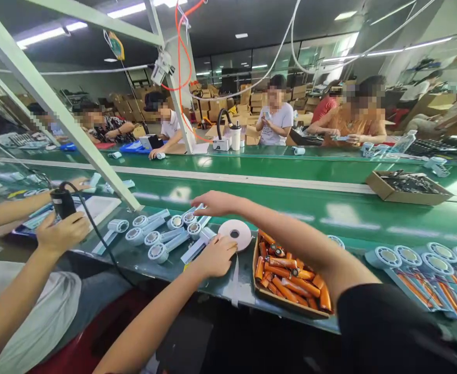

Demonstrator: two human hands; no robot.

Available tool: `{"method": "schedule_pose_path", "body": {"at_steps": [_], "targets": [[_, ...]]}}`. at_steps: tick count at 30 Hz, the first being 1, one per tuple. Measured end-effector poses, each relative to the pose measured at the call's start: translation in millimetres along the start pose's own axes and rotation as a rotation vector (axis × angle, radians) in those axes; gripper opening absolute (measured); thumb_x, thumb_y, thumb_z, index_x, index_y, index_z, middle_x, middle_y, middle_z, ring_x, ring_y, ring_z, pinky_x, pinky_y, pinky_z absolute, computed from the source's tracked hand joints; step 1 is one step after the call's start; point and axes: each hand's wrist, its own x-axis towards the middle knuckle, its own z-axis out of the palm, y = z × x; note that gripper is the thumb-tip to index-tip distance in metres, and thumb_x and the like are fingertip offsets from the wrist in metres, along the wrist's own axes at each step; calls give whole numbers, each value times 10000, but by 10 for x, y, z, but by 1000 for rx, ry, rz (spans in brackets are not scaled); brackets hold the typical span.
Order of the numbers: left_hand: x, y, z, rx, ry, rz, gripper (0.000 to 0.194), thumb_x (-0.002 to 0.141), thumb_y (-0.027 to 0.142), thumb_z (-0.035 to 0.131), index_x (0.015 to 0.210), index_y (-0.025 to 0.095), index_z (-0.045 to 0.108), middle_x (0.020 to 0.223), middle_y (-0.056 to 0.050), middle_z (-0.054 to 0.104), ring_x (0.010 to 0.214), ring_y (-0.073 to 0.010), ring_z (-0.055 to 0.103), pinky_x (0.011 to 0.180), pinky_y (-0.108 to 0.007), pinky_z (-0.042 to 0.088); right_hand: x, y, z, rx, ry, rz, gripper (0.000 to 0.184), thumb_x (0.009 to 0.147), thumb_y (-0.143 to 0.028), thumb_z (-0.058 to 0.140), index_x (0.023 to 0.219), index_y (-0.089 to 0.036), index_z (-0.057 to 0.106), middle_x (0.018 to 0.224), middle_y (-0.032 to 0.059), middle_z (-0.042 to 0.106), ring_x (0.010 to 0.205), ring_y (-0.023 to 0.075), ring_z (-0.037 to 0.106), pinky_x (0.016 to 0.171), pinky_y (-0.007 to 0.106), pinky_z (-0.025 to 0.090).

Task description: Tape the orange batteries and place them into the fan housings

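My left hand (219,255) is low at the bench edge, fingers curled on a light-blue fan housing (195,250) and close against a white tape roll (244,235). A strip of tape (235,283) hangs from the roll over the edge. My right hand (217,203) stretches across to the far side of the group, fingers apart above a light-blue housing (189,217); its fingertips are partly hard to make out. Several more housings with round heads and flat handles (158,253) lie left of my hands.
A cardboard box of orange battery cells (256,283) stands under my right forearm. Housings with orange cells and wires (439,263) lie at right. At left, a co-worker's hand (63,234) holds a black corded tool (62,202). Beyond runs a green conveyor (291,193) with a parts box (392,196).
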Motion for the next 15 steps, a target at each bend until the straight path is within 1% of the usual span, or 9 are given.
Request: {"method": "schedule_pose_path", "body": {"at_steps": [2,4,5,7,9,11,13,14,15], "targets": [[124,-7,106,33,-34,-31,495,921,175,577,1413,207,623,1485,-131,646,1413,-312,558,1242,-527,372,-584,16,-184,30,-39,-62,245,996,-301,701,1205,-199,779,1141,81,827,968,205,770,879,309,564],[215,-72,161,25,-33,-70,560,899,142,564,1456,187,585,1499,-163,620,1400,-327,564,1228,-536,380,-1235,-56,-287,106,11,-99,261,1021,-327,664,1216,-194,777,1152,86,823,973,198,770,874,299,561],[254,-113,167,20,-31,-82,582,889,137,566,1470,184,572,1513,-171,604,1413,-337,549,1228,-544,377,-1555,-114,-299,141,43,-82,265,1036,-344,643,1212,-201,780,1143,82,825,976,193,772,877,292,560],[311,-184,148,8,-26,-97,593,874,138,582,1464,197,574,1531,-161,590,1458,-354,500,1246,-567,350,-2142,-239,-249,212,78,-21,257,1040,-365,643,1185,-211,790,1087,74,835,945,182,780,850,274,567],[316,-216,101,-6,-24,-100,554,878,154,598,1428,219,593,1521,-137,604,1505,-369,441,1270,-598,312,-2627,-349,-115,285,140,60,235,1034,-372,659,1150,-224,801,1037,67,841,914,176,788,834,261,578],[235,-180,46,-35,9,-122,510,904,214,619,1413,202,584,1518,-156,597,1544,-399,378,1269,-633,309,-2984,-439,87,356,268,158,215,1026,-379,673,1104,-233,810,984,66,842,883,180,790,828,265,593],[66,-58,-7,-111,132,-167,498,940,285,624,1418,174,545,1517,-198,569,1563,-414,347,1238,-633,372,-3186,-518,348,462,441,287,228,1023,-411,674,1082,-235,807,986,78,839,851,185,782,787,275,608],[-39,36,-33,-164,227,-188,496,955,307,621,1422,173,521,1514,-210,554,1570,-409,340,1218,-618,411,-3220,-559,493,543,519,358,256,1023,-438,669,1122,-239,796,1044,91,835,836,183,774,728,268,607],[-146,146,-61,-218,330,-193,494,967,314,620,1427,183,497,1512,-211,541,1576,-395,338,1200,-593,447,-3211,-601,643,642,577,428,309,1019,-472,666,1205,-248,770,1138,107,820,824,177,764,649,252,591]]}}
